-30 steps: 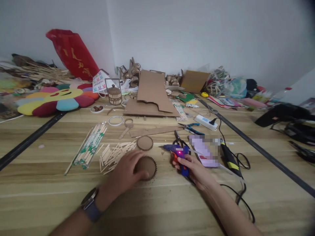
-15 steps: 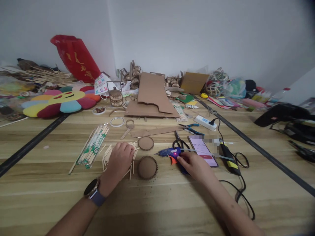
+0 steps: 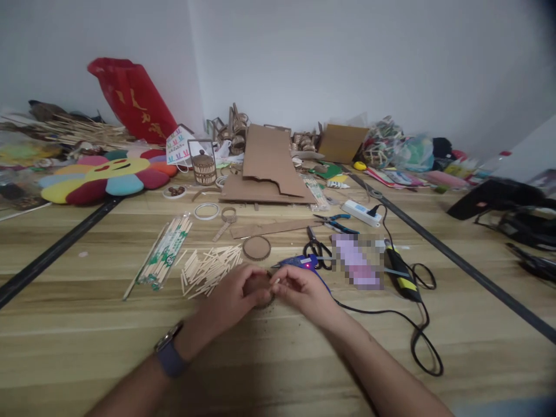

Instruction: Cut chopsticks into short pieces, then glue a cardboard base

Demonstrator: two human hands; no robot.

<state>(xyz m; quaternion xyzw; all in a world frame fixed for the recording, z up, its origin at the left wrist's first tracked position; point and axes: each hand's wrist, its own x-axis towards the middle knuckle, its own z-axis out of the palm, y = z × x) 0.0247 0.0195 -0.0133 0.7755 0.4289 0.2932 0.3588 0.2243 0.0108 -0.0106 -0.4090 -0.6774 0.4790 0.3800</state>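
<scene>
My left hand (image 3: 238, 294) is curled around the near cardboard disc (image 3: 259, 284), thumb and fingers on its dark beaded rim. Much of that disc is hidden by my hands. Between the fingertips of my right hand (image 3: 306, 291) is a short wooden stick (image 3: 275, 282), pinched just over the disc's right edge. A blue glue gun (image 3: 297, 263), its red light on, lies right behind my right hand. Beyond my hands rests a second cardboard disc (image 3: 256, 248). A pile of short wooden sticks (image 3: 211, 267) lies to the left.
Black scissors (image 3: 318, 249), blue-handled pliers (image 3: 336, 222) and a blurred phone (image 3: 358, 263) lie to the right. A black-and-yellow tool (image 3: 403, 275) trails its cord. Bagged sticks (image 3: 167, 255) lie left. Cardboard sheets (image 3: 269, 162) and a small lidded basket (image 3: 204, 168) stand behind.
My left hand has moved right from the stick pile to the near disc. My right hand has let go of the glue gun and come left to the disc, now with a stick.
</scene>
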